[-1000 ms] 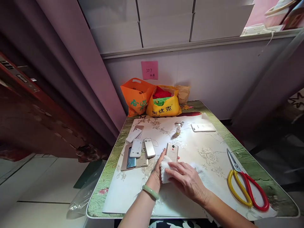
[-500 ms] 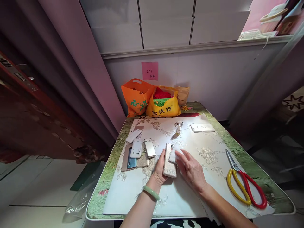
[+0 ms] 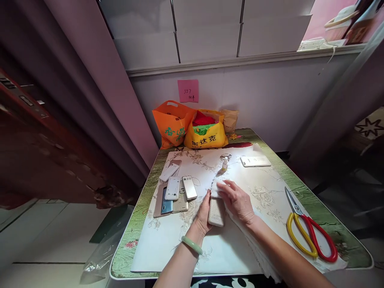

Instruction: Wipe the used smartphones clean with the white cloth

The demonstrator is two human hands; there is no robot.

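White cloth (image 3: 215,189), caught in the curled right hand (image 3: 239,203), covered the far end of the beige phone (image 3: 216,212), and there was the left hand (image 3: 203,217), gripping that phone's side over the floral sheet (image 3: 163,250), near the phone pile (image 3: 172,188)!

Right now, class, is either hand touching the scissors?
No, the left hand holds a phone, the right hand a white cloth, and the scissors lie apart.

Bright light pools on the table cover (image 3: 240,178), while the curtain (image 3: 99,80) and stretched edges lie dim.
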